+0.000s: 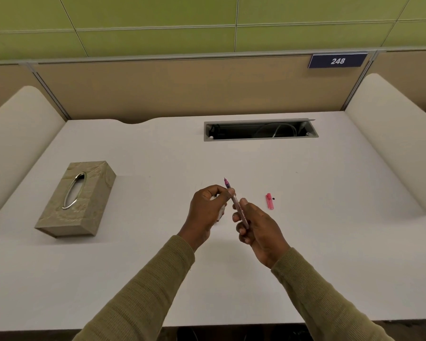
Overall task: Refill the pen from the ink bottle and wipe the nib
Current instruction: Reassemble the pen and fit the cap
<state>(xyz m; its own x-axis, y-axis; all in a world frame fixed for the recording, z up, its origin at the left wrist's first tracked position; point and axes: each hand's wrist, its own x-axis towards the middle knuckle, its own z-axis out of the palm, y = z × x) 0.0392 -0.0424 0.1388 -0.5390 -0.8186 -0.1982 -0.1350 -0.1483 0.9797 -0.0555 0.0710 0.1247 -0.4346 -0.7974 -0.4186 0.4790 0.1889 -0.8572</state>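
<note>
A pink pen [229, 189] with its nib pointing up and away is held over the middle of the white desk [305, 242]. My right hand [258, 230] grips its barrel from below. My left hand [208, 210] pinches the pen just under the nib section, with a bit of white tissue [220, 214] bunched in its palm. The pink cap [269, 201] lies on the desk to the right, with a small dark ink spot [273, 199] beside it. No ink bottle is in view.
A beige tissue box [78, 200] with an oval metal slot stands on the desk's left. A cable slot [260, 130] is cut into the back of the desk. Cream partitions flank both sides.
</note>
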